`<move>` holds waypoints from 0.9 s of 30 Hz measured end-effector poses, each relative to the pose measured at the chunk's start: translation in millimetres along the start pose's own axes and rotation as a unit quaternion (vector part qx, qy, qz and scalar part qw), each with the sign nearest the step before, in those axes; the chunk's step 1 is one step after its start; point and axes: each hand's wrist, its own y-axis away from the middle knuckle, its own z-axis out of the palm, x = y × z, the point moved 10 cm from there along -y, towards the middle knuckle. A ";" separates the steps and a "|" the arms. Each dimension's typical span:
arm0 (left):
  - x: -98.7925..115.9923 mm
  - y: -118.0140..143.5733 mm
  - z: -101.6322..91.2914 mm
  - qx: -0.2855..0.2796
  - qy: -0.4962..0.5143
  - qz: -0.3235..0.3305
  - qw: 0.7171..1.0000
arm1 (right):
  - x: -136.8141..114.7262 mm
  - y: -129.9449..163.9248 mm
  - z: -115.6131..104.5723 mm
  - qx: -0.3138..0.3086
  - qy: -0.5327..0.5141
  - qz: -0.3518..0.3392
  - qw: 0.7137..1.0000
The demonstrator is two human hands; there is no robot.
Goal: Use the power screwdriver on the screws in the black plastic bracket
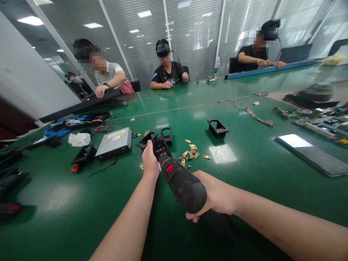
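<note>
My right hand [214,197] grips a black electric screwdriver [181,183] with a red button, its tip pointing away from me at a small black part [161,146]. My left hand [149,159] is closed around that black part and holds it on the green table [244,174]. Just right of the tip lie several small brass plates [191,152]. Two more black plastic brackets sit near: one behind the held part [166,134], one further right [217,127].
A silver optical drive [114,143] lies to the left, beside white tissue [78,139], a black bracket [84,154] and cables. A flat grey panel [312,154] and circuit boards [323,123] lie at the right. Three people sit at the table's far side.
</note>
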 end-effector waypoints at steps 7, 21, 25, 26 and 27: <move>-6.7 -8.8 -2.9 -0.001 -0.012 0.025 1.000 | -0.4 1.0 0.3 0.000 0.001 -0.006 1.000; -4.8 -4.6 -3.3 0.011 0.007 0.011 1.000 | -1.5 0.3 -1.5 0.000 -0.011 -0.006 1.000; -6.0 -5.0 -0.9 -0.001 0.012 0.006 1.000 | -1.4 0.2 -0.9 0.004 -0.017 0.001 1.000; -6.1 -5.0 -0.7 -0.001 0.014 0.006 1.000 | -1.9 0.3 -0.5 0.004 -0.017 0.000 1.000; -6.1 -5.1 -0.6 0.000 0.015 0.006 1.000 | -2.2 0.4 0.0 0.003 -0.017 0.000 1.000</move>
